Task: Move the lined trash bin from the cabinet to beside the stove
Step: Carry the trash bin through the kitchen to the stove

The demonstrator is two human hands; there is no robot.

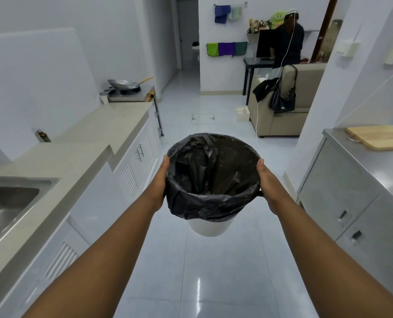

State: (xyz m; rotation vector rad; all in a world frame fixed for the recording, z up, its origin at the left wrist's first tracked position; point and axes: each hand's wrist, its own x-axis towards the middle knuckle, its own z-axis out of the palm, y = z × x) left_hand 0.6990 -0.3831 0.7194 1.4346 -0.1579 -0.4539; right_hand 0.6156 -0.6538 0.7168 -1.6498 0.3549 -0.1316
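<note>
A white trash bin [206, 227] lined with a black plastic bag [214, 173] hangs in the air above the tiled floor, in the middle of the view. My left hand [160, 182] grips its left rim and my right hand [269, 182] grips its right rim. The bag's inside looks empty. The stove [127, 95] stands far off at the end of the left counter, with a metal wok [124, 84] on it. The bin is well short of the stove.
A beige counter [76, 157] with a steel sink [9, 203] and white cabinets runs along the left. A steel cabinet [351, 198] with a wooden cutting board [381, 136] stands on the right. Ahead are a beige sofa [289, 111], a hanging black bag, and a person seated at a desk.
</note>
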